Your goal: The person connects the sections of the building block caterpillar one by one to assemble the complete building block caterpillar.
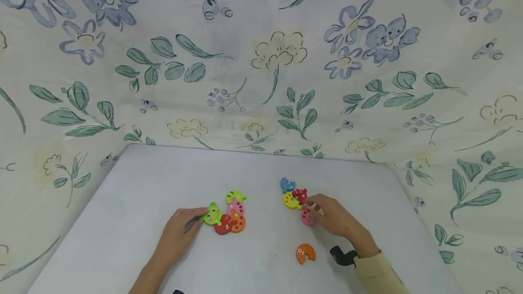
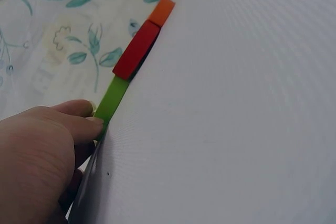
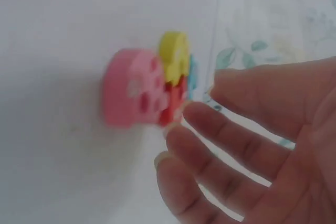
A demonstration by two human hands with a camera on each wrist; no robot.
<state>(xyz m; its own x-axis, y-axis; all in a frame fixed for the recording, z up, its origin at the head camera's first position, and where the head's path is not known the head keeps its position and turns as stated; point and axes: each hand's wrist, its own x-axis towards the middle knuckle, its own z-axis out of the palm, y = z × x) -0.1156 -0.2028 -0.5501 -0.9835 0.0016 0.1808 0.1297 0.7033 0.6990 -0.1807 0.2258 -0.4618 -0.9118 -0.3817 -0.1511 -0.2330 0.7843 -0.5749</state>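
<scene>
My left hand [image 1: 178,231] pinches the edge of a green smiling caterpillar head puzzle piece [image 1: 210,216]. That head touches a red piece marked 2 [image 1: 223,226], followed by an orange spotted piece [image 1: 238,224], a pink piece [image 1: 235,208] and a green striped piece [image 1: 234,197] in a curve. My right hand [image 1: 337,219] hovers with loosely bent, spread fingers beside a pink spotted piece [image 3: 131,90] and a red striped piece [image 1: 300,194]; the right wrist view shows nothing between its fingers. A yellow spotted piece [image 1: 290,201] and a blue piece [image 1: 287,185] adjoin the red one.
An orange piece marked 10 [image 1: 305,253] lies apart, nearer the front of the white table [image 1: 261,267]. Floral cloth [image 1: 245,58] rises behind the table and along its sides. A black strap [image 1: 342,256] is at the right wrist.
</scene>
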